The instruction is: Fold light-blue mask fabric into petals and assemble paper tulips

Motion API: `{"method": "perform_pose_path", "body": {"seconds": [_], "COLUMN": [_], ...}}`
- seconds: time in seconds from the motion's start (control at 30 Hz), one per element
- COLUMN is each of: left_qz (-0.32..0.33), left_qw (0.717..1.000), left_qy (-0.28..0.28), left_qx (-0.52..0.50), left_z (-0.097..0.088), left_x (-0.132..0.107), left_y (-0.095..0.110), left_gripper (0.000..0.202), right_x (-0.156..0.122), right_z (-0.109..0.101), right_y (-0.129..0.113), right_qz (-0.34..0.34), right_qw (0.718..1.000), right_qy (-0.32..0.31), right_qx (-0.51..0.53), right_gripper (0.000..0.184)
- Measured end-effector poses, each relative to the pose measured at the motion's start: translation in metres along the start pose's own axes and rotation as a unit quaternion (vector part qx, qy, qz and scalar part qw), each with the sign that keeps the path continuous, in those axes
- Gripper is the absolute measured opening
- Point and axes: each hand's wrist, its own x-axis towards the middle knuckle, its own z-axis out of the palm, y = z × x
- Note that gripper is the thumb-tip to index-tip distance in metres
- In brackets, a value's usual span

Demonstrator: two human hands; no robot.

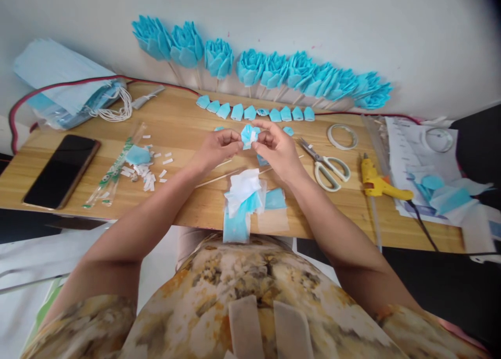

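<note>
My left hand (217, 147) and my right hand (275, 148) meet above the middle of the wooden table (183, 119). Both pinch one small folded blue-and-white piece (249, 135) between their fingertips. Just beyond it lies a row of several folded blue petals (254, 112). Under my wrists lie thin wooden sticks (219, 177) and a pile of cut blue and white material (245, 197) that hangs over the near edge.
Several finished blue flowers (258, 67) on sticks lean against the wall. Scissors (326, 166), a tape roll (342, 136) and a yellow glue gun (378, 183) lie to the right. A phone (60, 169), white scraps (146, 174) and bagged face masks (74, 98) lie to the left.
</note>
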Motion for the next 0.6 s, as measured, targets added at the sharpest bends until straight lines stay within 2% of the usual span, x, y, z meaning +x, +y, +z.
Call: {"method": "perform_pose_path", "body": {"seconds": [0.13, 0.2, 0.27, 0.33, 0.37, 0.47, 0.6], "left_qz": [0.002, 0.006, 0.009, 0.012, 0.013, 0.018, 0.024], "left_qw": [1.0, 0.999, 0.999, 0.998, 0.998, 0.998, 0.999], "left_qy": [0.015, 0.031, 0.053, 0.066, 0.067, 0.057, 0.025], "left_qx": [0.009, 0.005, -0.002, -0.008, -0.01, -0.008, 0.003], "left_z": [0.001, 0.001, 0.0, 0.0, 0.0, 0.001, 0.002], "left_x": [0.001, 0.002, 0.002, 0.002, 0.001, 0.001, -0.001], "left_y": [-0.002, -0.002, -0.001, 0.0, 0.0, 0.001, 0.001], "left_gripper": [0.012, 0.012, 0.011, 0.011, 0.011, 0.011, 0.013], "right_x": [0.0, -0.001, -0.003, -0.006, -0.008, -0.01, -0.008], "right_z": [0.001, 0.001, 0.001, 0.001, 0.002, 0.004, 0.006], "right_y": [0.001, -0.002, -0.006, -0.011, -0.012, -0.012, -0.005], "right_qz": [-0.007, -0.026, -0.057, -0.098, -0.118, -0.163, -0.182], "right_qw": [1.0, 0.998, 0.993, 0.983, 0.976, 0.953, 0.939], "right_qy": [0.004, 0.032, 0.08, 0.114, 0.117, 0.091, 0.071], "right_qx": [-0.024, -0.038, -0.062, -0.108, -0.14, -0.239, -0.282], "right_gripper": [0.044, 0.042, 0.034, 0.017, 0.01, 0.012, 0.01]}}
